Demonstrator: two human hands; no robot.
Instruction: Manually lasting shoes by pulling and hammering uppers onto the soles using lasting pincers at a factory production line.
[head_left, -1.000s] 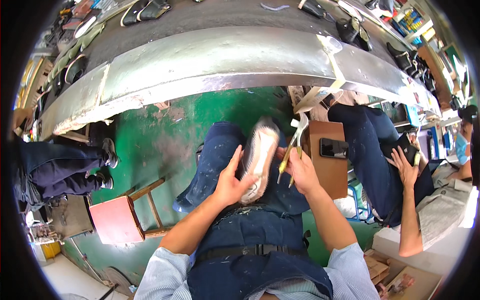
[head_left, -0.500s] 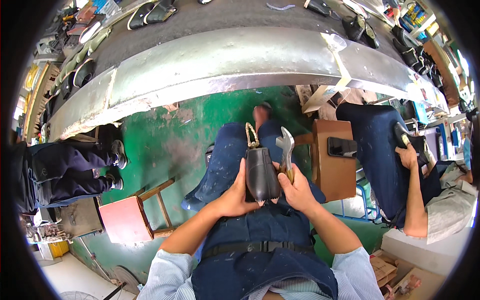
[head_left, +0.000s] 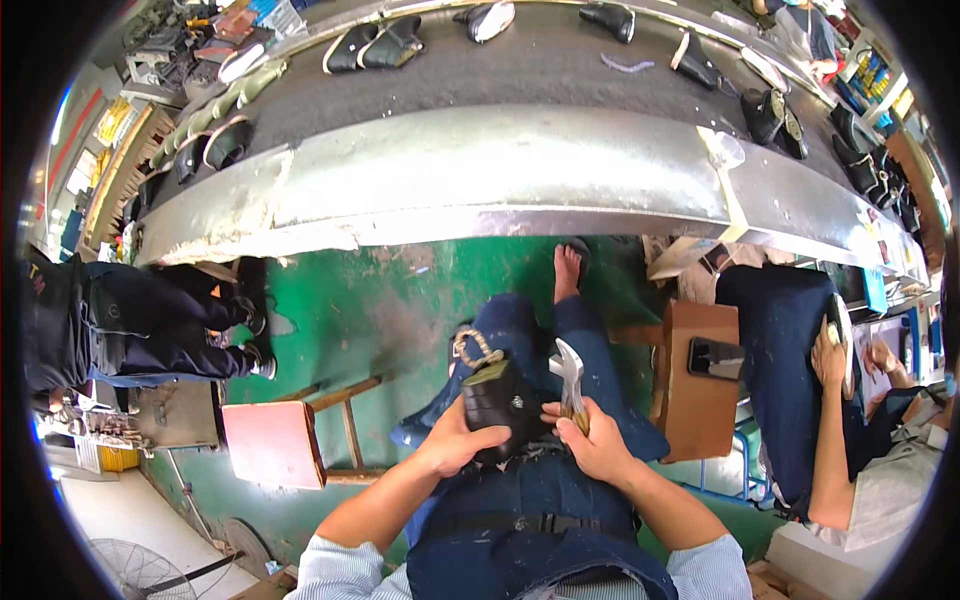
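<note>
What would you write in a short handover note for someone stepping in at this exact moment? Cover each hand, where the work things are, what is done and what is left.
Left hand: holds the black shoe on the lap, toe towards the body, laced end pointing away.
Right hand: grips the pliers, jaws up, beside the shoe and not on it.
Nearby: wooden stool with a phone to the right; conveyor belt with more shoes ahead.
Done: shoe steadied, pliers in hand.
Left: the pliers have not yet met the shoe; how far the shoe's edge is worked cannot be seen.
</note>
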